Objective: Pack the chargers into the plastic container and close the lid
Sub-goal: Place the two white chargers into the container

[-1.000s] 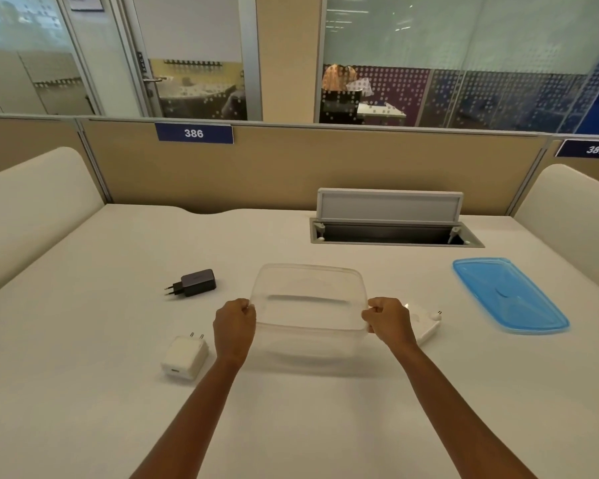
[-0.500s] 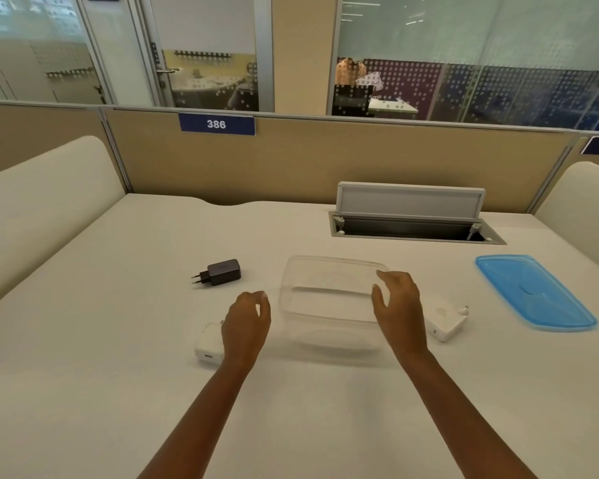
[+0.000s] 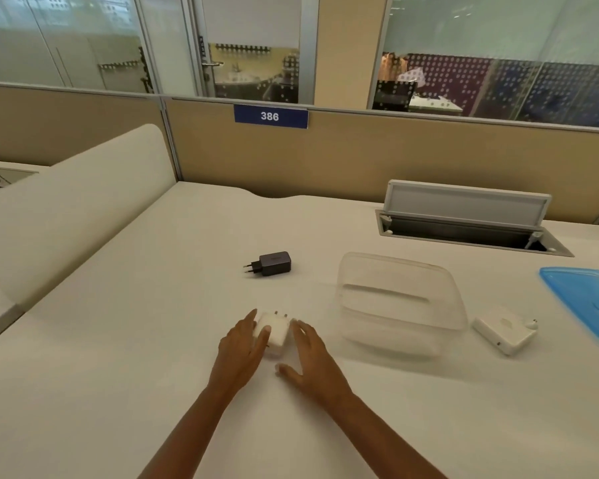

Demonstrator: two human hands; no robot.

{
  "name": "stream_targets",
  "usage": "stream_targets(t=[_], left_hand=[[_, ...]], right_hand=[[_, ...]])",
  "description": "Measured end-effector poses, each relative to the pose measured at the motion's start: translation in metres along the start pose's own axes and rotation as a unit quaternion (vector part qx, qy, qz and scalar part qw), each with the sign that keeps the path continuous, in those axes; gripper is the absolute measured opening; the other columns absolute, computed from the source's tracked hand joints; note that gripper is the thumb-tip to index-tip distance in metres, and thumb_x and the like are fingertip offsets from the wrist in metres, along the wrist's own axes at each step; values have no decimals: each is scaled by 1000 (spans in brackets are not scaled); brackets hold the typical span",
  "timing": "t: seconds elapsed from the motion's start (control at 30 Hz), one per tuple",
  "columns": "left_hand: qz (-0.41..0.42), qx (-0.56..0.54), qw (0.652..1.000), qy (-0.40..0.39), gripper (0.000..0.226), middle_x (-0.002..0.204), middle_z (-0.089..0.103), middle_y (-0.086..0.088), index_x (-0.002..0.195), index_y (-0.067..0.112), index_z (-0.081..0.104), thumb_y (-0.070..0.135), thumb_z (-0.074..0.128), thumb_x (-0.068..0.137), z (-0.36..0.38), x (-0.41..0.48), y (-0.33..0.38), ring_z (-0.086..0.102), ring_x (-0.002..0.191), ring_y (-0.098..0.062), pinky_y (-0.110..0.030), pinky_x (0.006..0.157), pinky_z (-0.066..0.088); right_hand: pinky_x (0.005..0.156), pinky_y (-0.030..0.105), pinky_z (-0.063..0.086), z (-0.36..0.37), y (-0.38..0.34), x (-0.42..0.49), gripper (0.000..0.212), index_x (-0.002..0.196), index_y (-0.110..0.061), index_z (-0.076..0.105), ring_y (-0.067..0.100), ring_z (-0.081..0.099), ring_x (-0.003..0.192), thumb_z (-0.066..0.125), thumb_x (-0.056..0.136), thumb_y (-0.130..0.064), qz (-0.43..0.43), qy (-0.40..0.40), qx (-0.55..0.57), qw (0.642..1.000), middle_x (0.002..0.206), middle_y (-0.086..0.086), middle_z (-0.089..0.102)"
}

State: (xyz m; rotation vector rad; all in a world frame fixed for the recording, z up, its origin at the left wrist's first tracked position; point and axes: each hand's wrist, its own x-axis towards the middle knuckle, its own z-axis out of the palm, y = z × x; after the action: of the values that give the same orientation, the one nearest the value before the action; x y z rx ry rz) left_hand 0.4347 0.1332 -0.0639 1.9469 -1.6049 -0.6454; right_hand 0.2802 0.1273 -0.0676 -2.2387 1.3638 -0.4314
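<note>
A small white charger [image 3: 275, 330] lies on the white desk between both hands. My left hand [image 3: 243, 347] touches its left side, thumb resting on top, fingers apart. My right hand [image 3: 308, 357] sits just to its right, fingers spread, flat near the desk. The clear plastic container [image 3: 400, 299] stands open to the right of my hands with nothing in it. A black charger [image 3: 272, 263] lies further back, prongs pointing left. A flat white charger [image 3: 504, 329] rests to the right of the container. The blue lid [image 3: 588, 302] lies at the far right edge.
An open cable hatch [image 3: 464, 229] with a raised grey flap is set into the desk behind the container. A tan partition [image 3: 360, 157] with a "386" label closes the far side. Rounded white dividers [image 3: 77, 209] flank the desk on the left.
Both hands left the container and moved left to the small white charger. My view has shifted left, so the container and lid now sit further right.
</note>
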Motion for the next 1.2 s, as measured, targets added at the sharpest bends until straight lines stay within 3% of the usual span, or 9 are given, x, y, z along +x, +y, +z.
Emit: stream_targets(t=[0.13, 0.23, 0.4, 0.63, 0.77, 0.93, 1.0, 1.07, 1.2], left_hand=[[58, -21, 998, 31, 37, 132, 57, -6, 133, 15, 47, 26, 36, 99, 0, -3, -11, 52, 121, -19, -25, 99, 35], [92, -36, 993, 67, 31, 115, 66, -6, 121, 12, 58, 21, 40, 98, 2, -5, -15, 61, 103, -19, -20, 86, 40], [113, -47, 989, 84, 31, 110, 68, -3, 117, 12, 61, 23, 39, 97, 5, -3, -19, 61, 100, -18, -21, 85, 42], [124, -75, 986, 84, 43, 110, 64, 5, 115, 14, 61, 31, 30, 91, 7, -2, -18, 56, 107, -16, -22, 92, 35], [138, -146, 974, 109, 31, 113, 53, 24, 118, 36, 50, 21, 33, 98, 4, 2, -8, 51, 108, 1, -8, 93, 31], [161, -215, 956, 115, 35, 112, 47, 37, 109, 55, 43, 31, 24, 94, -2, 18, 21, 41, 107, 29, 11, 88, 27], [172, -213, 958, 87, 30, 114, 47, 37, 111, 54, 44, 44, 21, 93, 0, 25, 33, 41, 109, 25, 8, 92, 27], [168, -205, 964, 34, 48, 127, 46, 27, 125, 43, 44, 63, 21, 88, 4, 32, 43, 40, 120, 11, -8, 104, 28], [178, -110, 976, -64, 66, 155, 24, 9, 146, 27, 21, 54, 42, 88, 16, 47, 60, 22, 140, -6, -29, 115, 20]], right_hand=[[119, 28, 19, 5, -7, 15, 92, 148, -13, 3, 16, 12, 145, 60, 83, -46, 1, -6, 29, 1000, 157, 5, 11], [113, 28, 30, 4, -12, 25, 86, 147, -11, 13, 19, 27, 139, 62, 84, -42, -1, 3, 32, 999, 151, 9, 23], [97, 31, 46, -1, -17, 35, 68, 135, -7, 38, 24, 44, 121, 65, 80, -36, 5, 42, 25, 999, 134, 10, 39], [91, 31, 47, -16, -21, 41, 66, 126, -7, 43, 22, 46, 112, 70, 72, -35, 3, 11, -22, 1000, 125, 9, 44], [87, 28, 47, -36, -26, 39, 65, 124, -8, 46, 21, 48, 107, 72, 70, -32, -21, 66, -22, 997, 120, 8, 46], [84, 24, 46, -80, -30, 40, 72, 130, -12, 44, 19, 49, 107, 75, 69, -35, -30, 142, -8, 989, 119, 8, 45], [82, 19, 42, -101, -27, 42, 74, 131, -16, 43, 17, 47, 110, 77, 68, -38, -20, 163, -15, 986, 122, 6, 44], [83, 18, 40, -123, -20, 43, 75, 131, -17, 43, 17, 45, 111, 78, 68, -39, 2, 179, -20, 984, 125, 5, 44], [84, 23, 39, -159, 2, 45, 75, 129, -15, 43, 22, 46, 113, 79, 67, -37, 65, 198, -43, 977, 127, 8, 43]])
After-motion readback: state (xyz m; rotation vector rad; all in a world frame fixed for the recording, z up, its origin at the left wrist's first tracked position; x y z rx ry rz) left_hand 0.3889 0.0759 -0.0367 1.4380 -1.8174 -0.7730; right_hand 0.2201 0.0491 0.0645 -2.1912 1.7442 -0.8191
